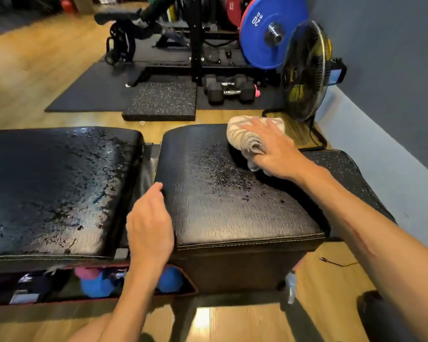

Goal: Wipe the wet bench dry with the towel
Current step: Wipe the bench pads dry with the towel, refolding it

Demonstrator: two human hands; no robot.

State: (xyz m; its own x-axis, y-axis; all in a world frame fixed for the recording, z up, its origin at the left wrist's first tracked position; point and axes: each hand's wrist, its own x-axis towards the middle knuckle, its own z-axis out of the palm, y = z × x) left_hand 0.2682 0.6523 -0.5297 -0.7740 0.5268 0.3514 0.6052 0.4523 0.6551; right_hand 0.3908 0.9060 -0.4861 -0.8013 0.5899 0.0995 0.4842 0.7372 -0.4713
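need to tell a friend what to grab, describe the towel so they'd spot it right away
Find the black padded bench split into two pads. On the right-hand pad's far right corner, under the right hand, sits the towel. It is a crumpled beige cloth, the only pale soft thing on the dark wet vinyl.

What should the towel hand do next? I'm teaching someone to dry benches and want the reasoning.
Probably draw the towel toward the near edge, across the droplets in the middle of the right pad. The right hand presses it at the pad's far right corner, the beads lie just beside it, and the left hand steadies the pad's left edge. The left pad looks wetter but can wait.
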